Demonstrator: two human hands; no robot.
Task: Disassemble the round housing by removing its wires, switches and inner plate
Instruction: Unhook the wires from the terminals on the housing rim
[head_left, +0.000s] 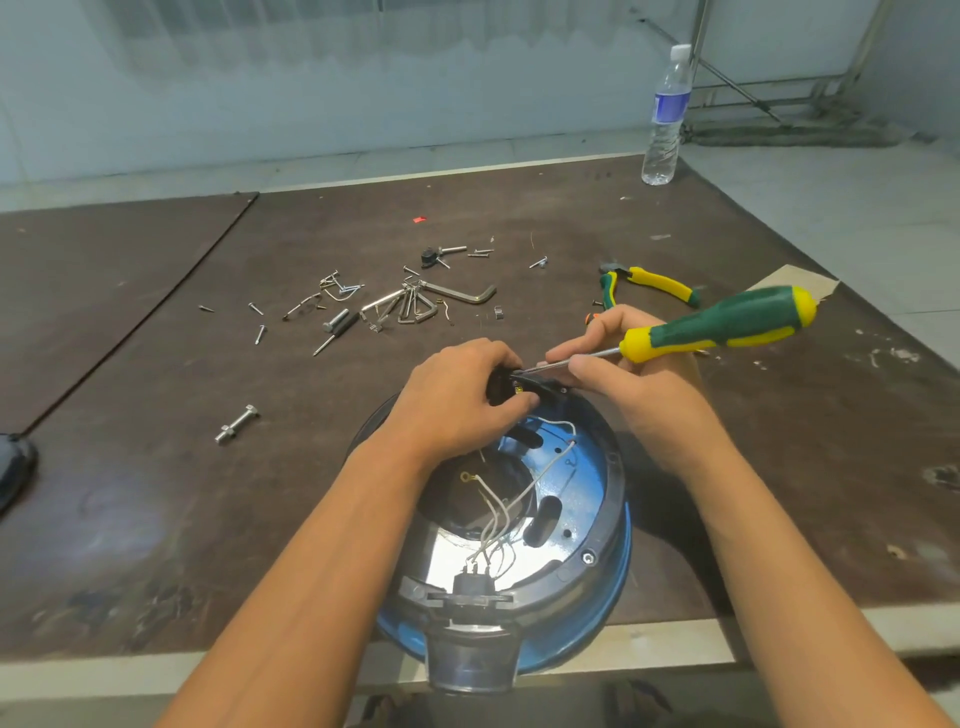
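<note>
The round blue housing with a black rim lies open side up at the table's near edge. Inside it shows a shiny metal inner plate and several white wires that run to a black connector at the near rim. My left hand grips a small black switch part at the housing's far rim. My right hand holds a screwdriver with a green and yellow handle; its metal shaft points left and its tip meets the black part between my hands.
Loose screws, hex keys and a small screwdriver bit lie scattered on the brown table beyond my hands. Green-yellow pliers lie at the right, a bolt at the left, a water bottle at the far right corner.
</note>
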